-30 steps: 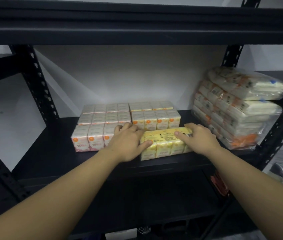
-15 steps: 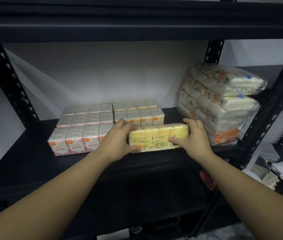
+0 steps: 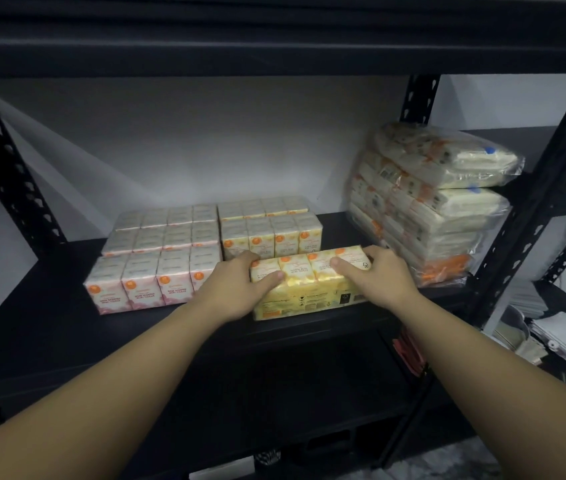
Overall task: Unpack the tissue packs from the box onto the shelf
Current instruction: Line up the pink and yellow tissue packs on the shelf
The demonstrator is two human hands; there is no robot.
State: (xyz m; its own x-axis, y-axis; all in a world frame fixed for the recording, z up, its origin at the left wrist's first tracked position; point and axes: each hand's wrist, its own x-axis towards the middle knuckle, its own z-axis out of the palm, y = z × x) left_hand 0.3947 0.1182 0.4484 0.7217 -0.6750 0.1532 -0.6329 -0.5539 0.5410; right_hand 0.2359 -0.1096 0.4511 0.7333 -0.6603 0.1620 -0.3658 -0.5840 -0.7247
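Observation:
A yellow tissue pack [image 3: 309, 289] lies tilted at the front of the black shelf [image 3: 49, 317], its printed underside facing me. My left hand [image 3: 236, 289] grips its left end, thumb across the front. My right hand [image 3: 378, 275] grips its right end, fingers over the top. Behind it stand two more yellow packs [image 3: 271, 230]. To the left sit three pink tissue packs [image 3: 157, 258] in rows. The box is not in view.
A tall stack of plastic-wrapped tissue bundles [image 3: 426, 206] fills the shelf's right end, close to my right hand. Black perforated uprights [image 3: 523, 230] frame the bay, and an upper shelf [image 3: 274, 36] hangs low overhead. Papers [image 3: 565, 337] lie on a lower shelf at the right.
Both hands have turned the yellow pack from flat onto its edge, so its underside faces me, and brought it nearer the shelf's front edge. The view has shifted left.

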